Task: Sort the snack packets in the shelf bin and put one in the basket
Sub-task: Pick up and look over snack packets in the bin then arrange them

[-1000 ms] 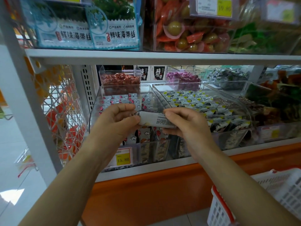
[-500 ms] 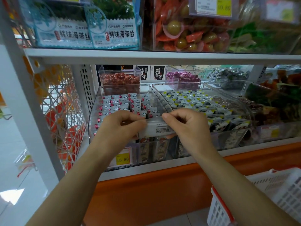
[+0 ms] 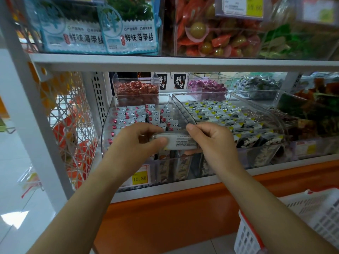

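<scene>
Together left hand (image 3: 135, 143) and right hand (image 3: 211, 142) pinch one snack packet (image 3: 180, 143) over the clear bin (image 3: 106, 123), basket (image 3: 311, 213) well apart.

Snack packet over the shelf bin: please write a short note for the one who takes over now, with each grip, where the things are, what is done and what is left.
Left grip: pinches the left end of the snack packet.
Right grip: pinches its right end.
Packet: about level, small print facing the camera, at the front of the shelf bin.
Bin: red-marked packets stand in rows inside.
Basket: low at the right, its inside mostly out of view.
Done: one packet is in hand.
Left: carry it to the basket. I cannot tell whether the sorting is finished.
</scene>
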{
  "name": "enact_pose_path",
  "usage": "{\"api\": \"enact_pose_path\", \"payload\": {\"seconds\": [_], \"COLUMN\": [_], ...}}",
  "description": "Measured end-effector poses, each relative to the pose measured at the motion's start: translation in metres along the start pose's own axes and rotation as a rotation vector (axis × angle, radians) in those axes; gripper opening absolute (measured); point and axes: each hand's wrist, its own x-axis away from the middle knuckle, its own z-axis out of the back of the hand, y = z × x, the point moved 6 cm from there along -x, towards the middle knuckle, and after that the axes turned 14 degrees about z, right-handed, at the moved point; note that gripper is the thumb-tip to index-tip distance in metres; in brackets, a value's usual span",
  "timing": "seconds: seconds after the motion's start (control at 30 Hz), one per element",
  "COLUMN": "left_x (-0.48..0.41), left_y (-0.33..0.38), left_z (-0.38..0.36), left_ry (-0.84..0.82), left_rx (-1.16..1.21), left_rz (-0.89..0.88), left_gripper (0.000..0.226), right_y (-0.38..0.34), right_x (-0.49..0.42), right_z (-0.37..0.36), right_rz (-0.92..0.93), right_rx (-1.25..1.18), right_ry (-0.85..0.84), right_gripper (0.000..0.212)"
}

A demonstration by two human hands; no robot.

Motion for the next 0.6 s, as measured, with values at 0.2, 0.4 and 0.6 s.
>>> {"api": "enact_pose_path", "payload": {"seconds": [0.2,0.4,0.6], "left_x": [-0.009,-0.028,-0.050], "left_y": [-0.002,0.001,-0.018], "left_z": [0.009,0.002,-0.038], "left_ry": [0.114,0.277,0.001], "left_rx": [0.189,-0.238,-0.919], "left_rz": [0.021,-0.102,-0.157], "left_gripper": [0.011,0.040,0.045], "right_y": [-0.003,0.009,0.023], "right_x": [-0.005,-0.011,-0.012], "right_z": [-0.003,0.024,0.030], "right_rz": [0.024,-0.107,-0.174], "right_rx": [-0.061,-0.146,-0.170], "right_ry": [-0.175,0.188,0.241], "right_gripper": [0.036,0.010,0.025]}}
